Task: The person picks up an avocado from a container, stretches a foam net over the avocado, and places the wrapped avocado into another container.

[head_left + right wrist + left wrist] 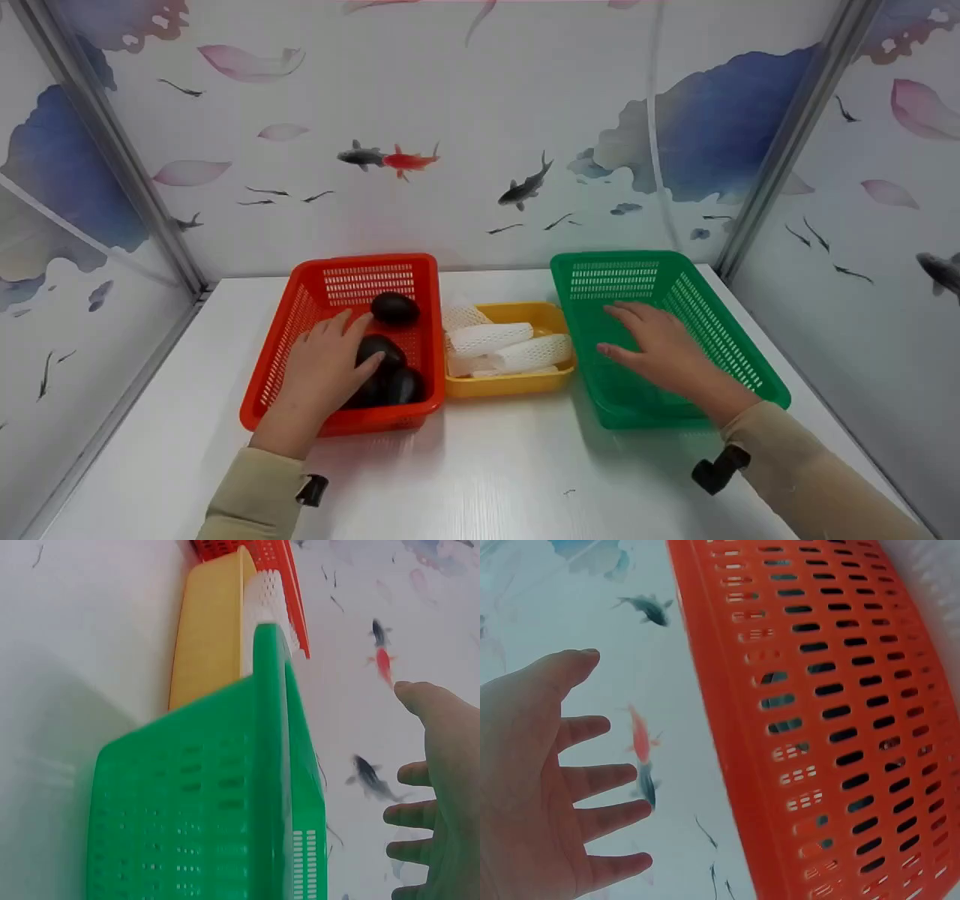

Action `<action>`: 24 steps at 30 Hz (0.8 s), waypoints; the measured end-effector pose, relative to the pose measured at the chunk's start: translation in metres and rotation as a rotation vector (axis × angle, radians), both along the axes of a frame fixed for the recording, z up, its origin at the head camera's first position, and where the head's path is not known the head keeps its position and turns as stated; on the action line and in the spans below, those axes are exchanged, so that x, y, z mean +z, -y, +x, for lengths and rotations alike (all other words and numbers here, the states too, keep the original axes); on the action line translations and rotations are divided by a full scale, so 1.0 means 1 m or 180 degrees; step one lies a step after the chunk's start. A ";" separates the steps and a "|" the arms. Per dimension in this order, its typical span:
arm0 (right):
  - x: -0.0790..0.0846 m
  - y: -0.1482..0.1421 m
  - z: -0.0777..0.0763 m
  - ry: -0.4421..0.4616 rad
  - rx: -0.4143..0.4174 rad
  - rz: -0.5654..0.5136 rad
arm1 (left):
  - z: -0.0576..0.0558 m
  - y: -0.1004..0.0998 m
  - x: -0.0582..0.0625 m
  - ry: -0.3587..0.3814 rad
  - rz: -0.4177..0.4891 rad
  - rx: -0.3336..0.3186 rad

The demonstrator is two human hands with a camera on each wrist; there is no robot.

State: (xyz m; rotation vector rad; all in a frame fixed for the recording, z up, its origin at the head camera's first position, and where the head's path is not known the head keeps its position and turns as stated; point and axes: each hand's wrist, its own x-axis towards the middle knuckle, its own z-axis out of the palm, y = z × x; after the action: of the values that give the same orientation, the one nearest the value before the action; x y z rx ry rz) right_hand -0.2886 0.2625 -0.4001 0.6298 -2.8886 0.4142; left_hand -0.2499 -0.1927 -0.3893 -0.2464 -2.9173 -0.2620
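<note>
My left hand (322, 367) hovers over the red basket (255, 375), its fingers spread and loosely bent, holding nothing. Several black, smooth, egg-shaped objects (394, 308) lie in that basket; the hand partly covers those at the front. In the left wrist view the palm and straight fingers show beside the red basket's slotted wall (817, 690). Over the green basket (675, 414) is my right hand (660, 345), thumb apart from the fingers and nothing in its grasp. The right wrist view shows its relaxed fingers (411, 814) above the green rim.
Between the two baskets sits a shallow yellow bin (510, 386) with several white foam net sleeves (491, 339) in it. All three stand on a white table (480, 480). Printed panels (465, 90) with fish and petals close off the back and both sides.
</note>
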 end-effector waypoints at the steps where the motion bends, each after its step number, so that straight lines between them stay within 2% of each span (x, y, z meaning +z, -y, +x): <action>1: 0.000 0.003 0.001 -0.0010 0.0020 -0.0027 | 0.000 -0.002 -0.001 0.0011 0.0029 -0.0014; 7: -0.001 0.025 0.008 0.0117 0.0127 -0.0273 | -0.001 -0.013 -0.008 0.0214 0.0174 -0.0022; 14: -0.004 0.049 0.016 0.0190 0.0307 -0.0362 | -0.002 -0.024 -0.019 0.0453 0.0154 -0.0034; 24: -0.013 0.082 0.018 0.0222 0.0464 -0.0031 | -0.006 -0.040 -0.029 0.1062 0.0372 0.0091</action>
State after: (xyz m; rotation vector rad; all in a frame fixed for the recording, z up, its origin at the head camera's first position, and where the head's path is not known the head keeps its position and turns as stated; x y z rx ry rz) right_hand -0.2708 0.1808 -0.4127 0.8438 -2.9140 0.4783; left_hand -0.2562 -0.1524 -0.4184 -0.1547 -3.2140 -0.5129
